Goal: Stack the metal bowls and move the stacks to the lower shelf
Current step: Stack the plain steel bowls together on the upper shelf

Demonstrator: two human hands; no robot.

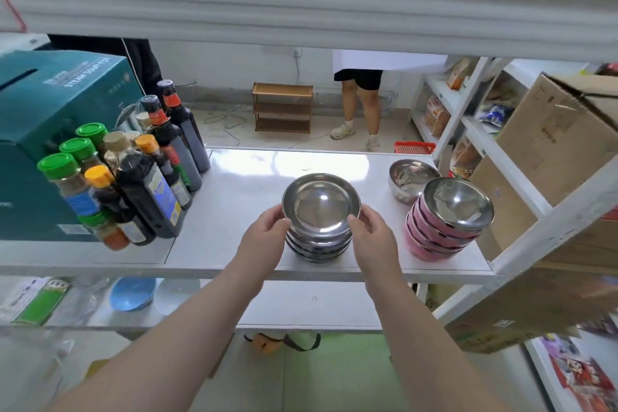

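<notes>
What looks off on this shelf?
The pink bowl stack leans, its top bowl tilted. One loose bowl sits unstacked behind it. Both hands grip the silver stack, which stands straight.

Two stacks of bowls stand on the white shelf (pixel 234 197): a plain metal stack (pixel 319 227) showing about five nested rims, and a pink-sided stack (pixel 441 227) of about five. One single metal bowl (pixel 409 179) sits behind them. Two hands, the left hand (pixel 267 231) and the right hand (pixel 369 232), flank the plain stack. On the left, a cluster of bottles (pixel 143 174) holds four green-capped jars, two orange-capped bottles and about four dark sauce bottles; the exact total is hard to tell. One teal box (pixel 43 130) stands behind. One blue bowl (pixel 132 293) lies on the lower shelf (pixel 301 308). One red basket (pixel 414 147) sits on the floor.
</notes>
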